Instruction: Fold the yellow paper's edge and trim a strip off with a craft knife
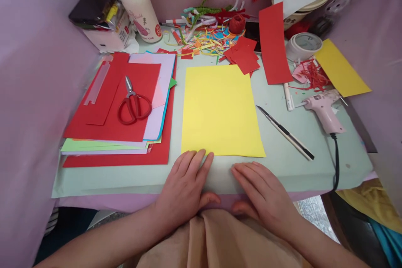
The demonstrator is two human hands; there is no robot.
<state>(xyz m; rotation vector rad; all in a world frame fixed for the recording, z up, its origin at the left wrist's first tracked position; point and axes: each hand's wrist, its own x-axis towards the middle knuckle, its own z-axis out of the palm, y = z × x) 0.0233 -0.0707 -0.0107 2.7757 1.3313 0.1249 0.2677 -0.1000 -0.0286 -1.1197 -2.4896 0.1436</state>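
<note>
A sheet of yellow paper (221, 111) lies flat in the middle of the table. My left hand (190, 182) rests palm down at its lower left edge, fingertips touching the paper, fingers extended and thumb apart. Just below the sheet's lower right edge, my right hand (264, 188) lies flat on the table with its fingers stretched out, holding nothing. A craft knife (284, 132) lies slanted to the right of the sheet. Red-handled scissors (133, 104) rest on a stack of coloured paper (116, 161) at the left.
A pink glue gun (325, 111) with a black cord lies at the right, near a roll of tape (304, 46). Paper scraps (207, 42) and pipe cleaners (201, 12) litter the back. A bottle (140, 14) stands at back left. Red paper (274, 46) lies behind the knife.
</note>
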